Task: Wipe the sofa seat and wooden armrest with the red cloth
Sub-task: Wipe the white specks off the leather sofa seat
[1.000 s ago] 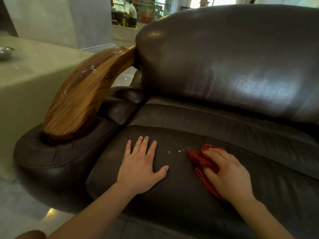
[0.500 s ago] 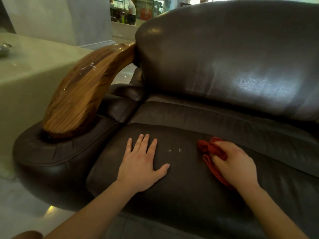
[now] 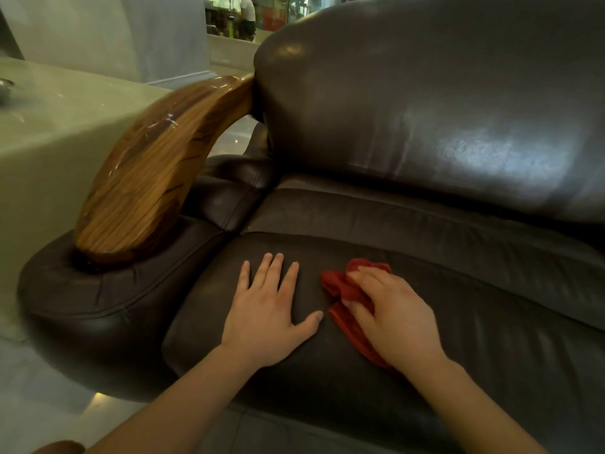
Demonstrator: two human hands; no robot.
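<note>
At nine o'clock in the head view, a pale block-like surface (image 3: 49, 132) is seen beside the sofa, and the wooden armrest (image 3: 157, 172) is seen curving up from the padded leather arm (image 3: 98, 290) toward the backrest (image 3: 425, 109). White streaks are visible on its glossy top, so it is judged not yet wiped. Toward six o'clock, the left hand (image 3: 268, 312) is laid flat on the sofa seat (image 3: 491, 322), palm down and fingers spread, with nothing held; it appears to serve as a brace. Just beside its thumb, at about five o'clock, the red cloth (image 3: 340, 290) is bunched on the seat and pressed down under the right hand (image 3: 393, 316), whose fingers are curled loosely over it, thumb tucked against the fabric. Part of the cloth trails back beneath the palm. The cloth is judged to be light, soft and limp, so it would be best gathered into a wad under the palm rather than pinched at an edge, or it may fold and drag. The leather looks smooth and slick, so a steady downward pressure would be needed.
</note>
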